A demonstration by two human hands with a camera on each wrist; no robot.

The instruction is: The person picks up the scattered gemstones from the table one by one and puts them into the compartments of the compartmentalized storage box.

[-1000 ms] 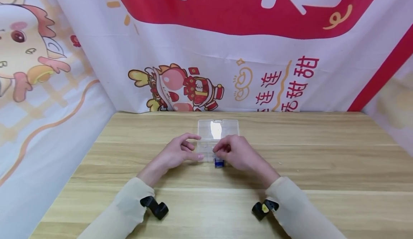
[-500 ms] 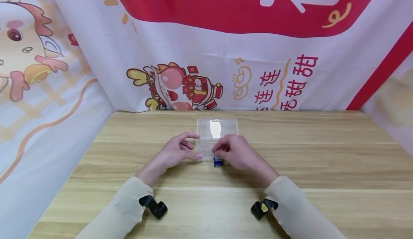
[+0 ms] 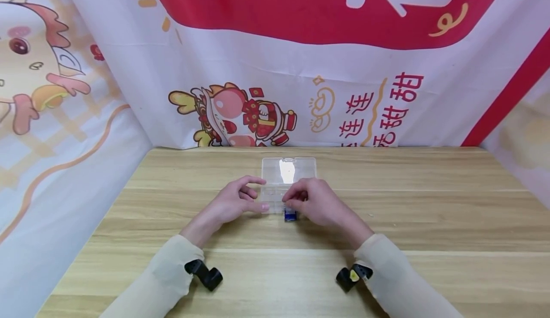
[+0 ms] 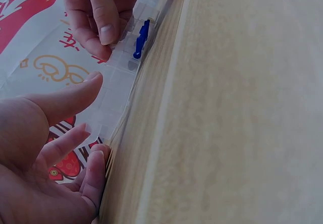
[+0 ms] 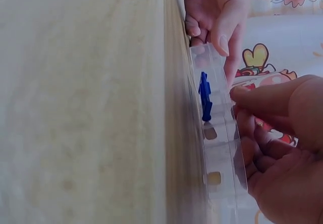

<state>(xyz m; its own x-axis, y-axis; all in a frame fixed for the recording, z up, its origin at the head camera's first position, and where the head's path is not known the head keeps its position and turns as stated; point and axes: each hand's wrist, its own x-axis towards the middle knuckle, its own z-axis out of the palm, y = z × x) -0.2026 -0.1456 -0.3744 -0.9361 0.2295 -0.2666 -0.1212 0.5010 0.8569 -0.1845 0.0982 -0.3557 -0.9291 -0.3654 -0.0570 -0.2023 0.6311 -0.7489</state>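
Note:
A clear plastic compartment box [image 3: 269, 206] lies on the table with its transparent lid [image 3: 302, 167] raised at the back. At the middle of its front edge is a small blue latch-like piece [image 4: 142, 39]. My left hand [image 3: 237, 200] is at the box's left end, thumb near the front corner, index finger near the back, both fairly straight and spread apart. Over the compartments my right hand [image 3: 312, 201] brings thumb and index fingertips together, the other fingers curled under. Whether anything small is between those fingertips is hidden. The right wrist view shows the blue piece [image 5: 205, 97] just beside the hand.
The wooden table [image 3: 275, 280] extends in front and to both sides. Tiny pale specks [image 3: 371, 215] lie right of the box. A printed cloth [image 3: 275, 69] hangs along the back edge, with more cloth at the sides.
The head view has shifted very slightly. Both hands keep almost the same place and shape, and the box and blue piece stay put between them.

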